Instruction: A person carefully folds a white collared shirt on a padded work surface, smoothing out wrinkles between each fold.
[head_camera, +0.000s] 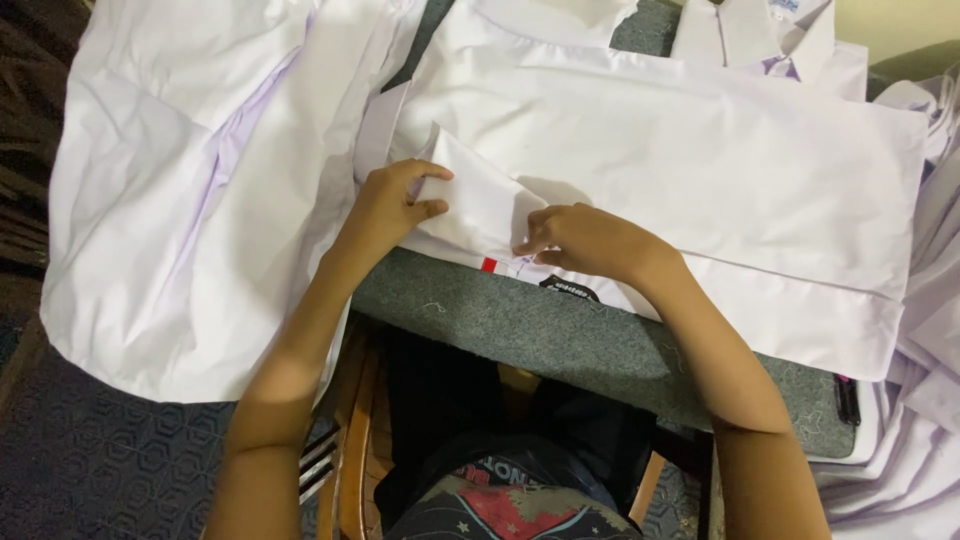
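A single head-worn camera looks steeply down, close over the grey table, whose near edge runs from 9 toward 4 o'clock; the wearer's lap fills 6 o'clock.

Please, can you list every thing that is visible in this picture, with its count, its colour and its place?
folded white shirt: one, white, flat on the grey table in the middle, a folded sleeve flap on its near left part
white garment pile, left: count cannot be told, white, hanging over the left table edge
collared white shirt: one, white, top right, partly out of frame
white garment pile, right: count cannot be told, white, along the right edge
grey table: one, grey felt-like top, under the shirts
dark pen-like thing: one, dark, right near edge of the table
wooden chair: one, brown, below the table
left hand: pinching the sleeve flap's left edge
right hand: pressing the flap's lower corner
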